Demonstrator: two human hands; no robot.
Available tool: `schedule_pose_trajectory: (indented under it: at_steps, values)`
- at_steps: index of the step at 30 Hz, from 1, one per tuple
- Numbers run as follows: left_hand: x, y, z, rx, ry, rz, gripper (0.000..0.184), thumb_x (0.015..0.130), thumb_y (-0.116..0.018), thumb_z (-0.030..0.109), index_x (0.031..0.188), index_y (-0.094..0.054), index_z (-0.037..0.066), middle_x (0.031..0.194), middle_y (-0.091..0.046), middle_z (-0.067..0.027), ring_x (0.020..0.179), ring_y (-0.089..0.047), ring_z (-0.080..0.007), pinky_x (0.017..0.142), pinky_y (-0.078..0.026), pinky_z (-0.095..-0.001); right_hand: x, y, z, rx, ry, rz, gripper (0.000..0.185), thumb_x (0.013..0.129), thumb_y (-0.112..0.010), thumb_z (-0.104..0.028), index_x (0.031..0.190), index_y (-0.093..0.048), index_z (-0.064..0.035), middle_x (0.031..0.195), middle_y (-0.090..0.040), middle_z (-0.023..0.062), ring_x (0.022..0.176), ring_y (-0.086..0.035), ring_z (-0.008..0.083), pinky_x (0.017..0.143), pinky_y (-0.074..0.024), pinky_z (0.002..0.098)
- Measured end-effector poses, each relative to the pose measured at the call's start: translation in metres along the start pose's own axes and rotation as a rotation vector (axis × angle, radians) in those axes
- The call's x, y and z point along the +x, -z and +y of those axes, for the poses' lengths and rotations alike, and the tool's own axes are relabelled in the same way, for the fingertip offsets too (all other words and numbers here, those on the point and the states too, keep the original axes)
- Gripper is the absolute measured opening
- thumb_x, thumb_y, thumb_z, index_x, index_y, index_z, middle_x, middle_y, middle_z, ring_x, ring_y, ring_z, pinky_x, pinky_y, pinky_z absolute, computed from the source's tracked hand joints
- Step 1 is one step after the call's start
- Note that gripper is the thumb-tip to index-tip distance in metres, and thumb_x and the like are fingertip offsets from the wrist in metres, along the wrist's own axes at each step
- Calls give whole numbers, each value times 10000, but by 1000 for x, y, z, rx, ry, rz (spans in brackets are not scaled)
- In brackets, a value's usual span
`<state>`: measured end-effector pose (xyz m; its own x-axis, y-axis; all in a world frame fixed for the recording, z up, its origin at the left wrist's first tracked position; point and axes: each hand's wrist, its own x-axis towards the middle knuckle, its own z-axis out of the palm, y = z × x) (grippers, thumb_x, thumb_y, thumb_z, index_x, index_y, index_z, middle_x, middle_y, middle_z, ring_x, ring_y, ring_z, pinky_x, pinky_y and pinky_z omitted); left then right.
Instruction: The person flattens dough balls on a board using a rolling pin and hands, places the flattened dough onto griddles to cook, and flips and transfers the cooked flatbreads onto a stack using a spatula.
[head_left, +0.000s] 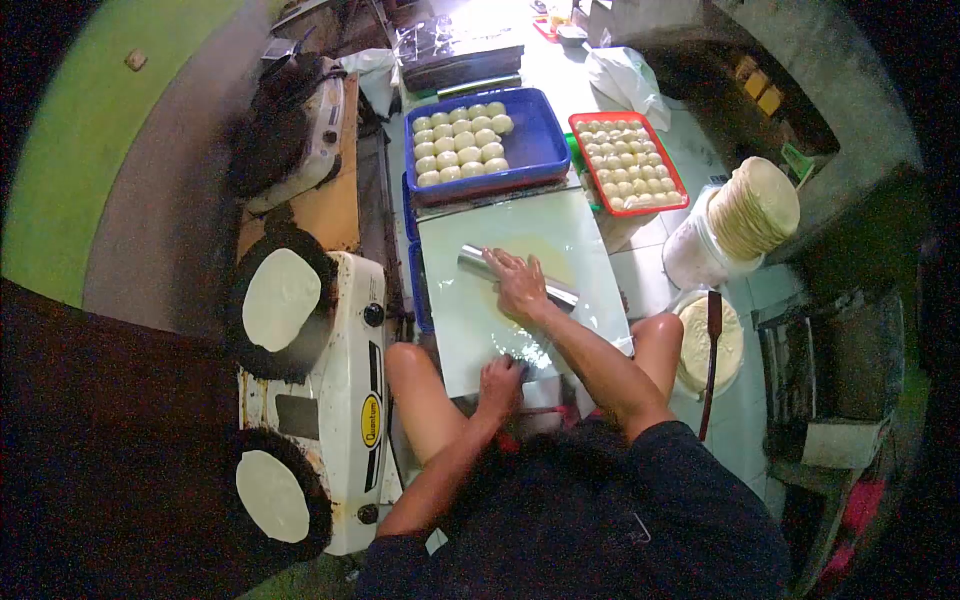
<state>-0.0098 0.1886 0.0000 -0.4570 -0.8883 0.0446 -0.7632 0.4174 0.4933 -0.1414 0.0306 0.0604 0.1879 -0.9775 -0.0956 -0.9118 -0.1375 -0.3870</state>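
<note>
My right hand is laid over a shiny metal rolling pin, its fingers across the top. Under the pin, a thin, pale yellow sheet of dough lies on the wet, glossy white board. At the board's near edge my left hand is closed, with a dark patch by its fingers; what it grips, if anything, cannot be made out. Beyond the board, round dough balls sit in rows in a blue tray.
On the left, flat rounds of dough lie on dark pans on a white gas stove. To the right stand a red tray of dough balls, a stack of flatbreads on a white bucket, a tub and a dark long-handled spatula.
</note>
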Motion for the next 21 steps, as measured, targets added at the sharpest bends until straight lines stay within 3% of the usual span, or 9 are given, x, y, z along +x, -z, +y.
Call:
schedule_pose_trajectory:
  at_steps: [3, 4, 7, 8, 11, 15, 16, 19, 21]
  values:
    - [-5, 2, 0, 67, -8, 44, 196, 802, -605, 98, 985, -675, 96, 988, -616, -120, 1010, -585, -306, 881, -432, -458, -18, -8, 7, -70, 200, -9, 604, 918, -611, -237, 1492, -423, -253, 1516, -456, 56, 1413, -394, 260, 1164, -181, 646]
    - [-6, 0, 0, 60, -6, 46, 201, 794, -614, 100, 984, -677, 101, 988, -625, -113, 1011, -589, -301, 886, -430, -457, -20, -15, 13, -32, 243, 27, 429, 959, -572, -296, 1387, -554, -287, 1480, -487, 41, 1440, -364, 281, 1183, -85, 667]
    - [-3, -1, 0, 42, -21, 48, 216, 771, -638, 105, 981, -685, 116, 989, -649, -89, 1013, -600, -285, 901, -422, -452, -37, -11, 22, -22, 258, 70, 330, 974, -519, -376, 1237, -678, -255, 1524, -441, 73, 1503, -236, 318, 1188, -58, 664]
    - [0, 0, 0, 30, -1, 7, 217, 761, -647, 97, 974, -686, 117, 978, -651, -85, 1006, -603, -285, 902, -421, -453, -42, -7, 24, -2, 232, 46, 327, 959, -507, -396, 1133, -733, -239, 1609, -299, 124, 1528, -133, 363, 1184, -60, 670]
    - [4, 7, 4, 7, 31, -68, 219, 733, -663, 69, 945, -683, 117, 948, -656, -77, 979, -610, -287, 888, -418, -454, -52, 16, 23, -9, 83, -61, 357, 874, -570, -317, 1196, -714, -262, 1640, -182, 194, 1534, -33, 406, 1159, -73, 713]
    - [10, 13, 6, 34, 32, -133, 208, 705, -661, 31, 899, -659, 106, 908, -649, -75, 927, -611, -298, 825, -408, -448, -39, -8, 45, 152, 79, 136, 591, 861, -548, -154, 1427, -536, -325, 1634, -171, 228, 1445, -308, 456, 1129, -307, 596]
    - [12, 14, 7, 43, 50, -178, 207, 699, -660, 25, 890, -652, 103, 896, -646, -76, 914, -610, -299, 809, -404, -446, -36, -9, 51, 69, 166, 206, 662, 871, -556, -97, 1478, -462, -344, 1576, -307, 214, 1281, -504, 430, 1039, -415, 526]
    - [17, 21, 3, -143, 130, -317, 199, 686, -657, 16, 868, -635, 95, 879, -639, -79, 875, -603, -311, 748, -393, -440, -29, -1, 49, -39, 104, 175, 672, 876, -589, -90, 1475, -462, -366, 1465, -464, 157, 1121, -587, 335, 954, -461, 479]
    - [16, 20, 4, -159, 12, -101, 149, 708, -703, 63, 839, -638, 89, 858, -663, -115, 873, -643, -340, 759, -480, -459, -14, -10, 52, -78, 160, 343, 624, 874, -619, -118, 1450, -495, -321, 1368, -550, 92, 1111, -581, 326, 957, -458, 468]
